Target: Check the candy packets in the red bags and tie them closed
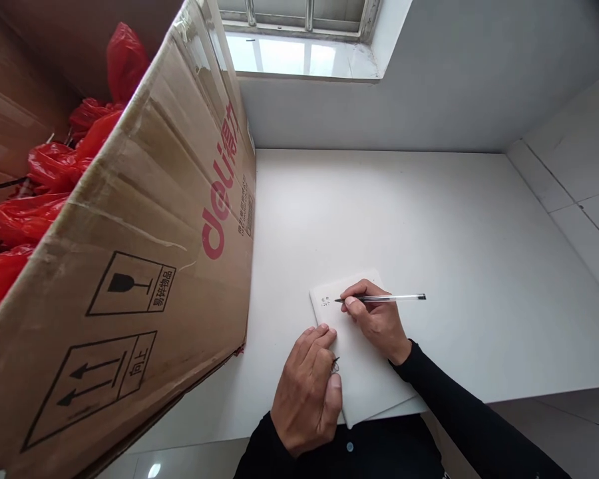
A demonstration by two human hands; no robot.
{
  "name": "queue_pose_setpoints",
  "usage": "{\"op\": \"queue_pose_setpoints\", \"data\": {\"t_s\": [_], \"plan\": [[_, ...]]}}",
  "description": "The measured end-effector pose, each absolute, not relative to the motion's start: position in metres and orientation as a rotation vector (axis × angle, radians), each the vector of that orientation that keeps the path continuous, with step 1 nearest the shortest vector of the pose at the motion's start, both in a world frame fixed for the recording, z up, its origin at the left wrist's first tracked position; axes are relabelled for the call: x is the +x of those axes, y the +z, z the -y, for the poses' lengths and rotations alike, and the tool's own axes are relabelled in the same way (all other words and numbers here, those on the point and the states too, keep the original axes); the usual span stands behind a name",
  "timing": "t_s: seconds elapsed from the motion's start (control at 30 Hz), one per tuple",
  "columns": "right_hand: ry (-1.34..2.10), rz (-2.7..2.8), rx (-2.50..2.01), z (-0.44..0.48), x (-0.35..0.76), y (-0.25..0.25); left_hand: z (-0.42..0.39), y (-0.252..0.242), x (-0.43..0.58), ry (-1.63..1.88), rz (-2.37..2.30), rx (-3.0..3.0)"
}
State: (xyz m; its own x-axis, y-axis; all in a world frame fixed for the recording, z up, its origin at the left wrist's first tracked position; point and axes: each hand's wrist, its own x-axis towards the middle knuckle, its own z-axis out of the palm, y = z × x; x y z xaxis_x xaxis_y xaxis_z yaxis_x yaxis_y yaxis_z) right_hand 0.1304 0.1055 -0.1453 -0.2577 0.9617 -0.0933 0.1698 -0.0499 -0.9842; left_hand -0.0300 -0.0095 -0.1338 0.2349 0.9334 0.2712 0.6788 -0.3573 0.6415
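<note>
A white sheet of paper [364,372] lies on the white table [429,219] near its front edge, with a little handwriting at its top left corner. My right hand [377,319] pinches a clear ballpoint pen [389,298], its tip on the paper beside the writing. My left hand [307,392] rests on the paper's left edge, fingers curled down, with a small dark thing I cannot make out at the thumb. Both arms wear black sleeves.
A big cardboard box [144,266] with red lettering stands at the left, filled with red plastic bags [44,179]. A grey wall [404,113] and a window sill [299,60] lie behind the table. Tiled floor [579,186] shows at the right.
</note>
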Motion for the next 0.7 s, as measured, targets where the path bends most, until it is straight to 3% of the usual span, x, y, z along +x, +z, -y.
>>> {"op": "queue_pose_setpoints", "data": {"t_s": [0.37,0.7], "plan": [[1.681,1.653,-1.076,-0.089,0.15,-0.1,0.009,-0.136,-0.029,0.967,-1.518,1.894],[1.779,1.63,-1.032,-0.066,0.16,-0.092,0.013,-0.122,-0.021,0.968,-1.548,2.028]]}}
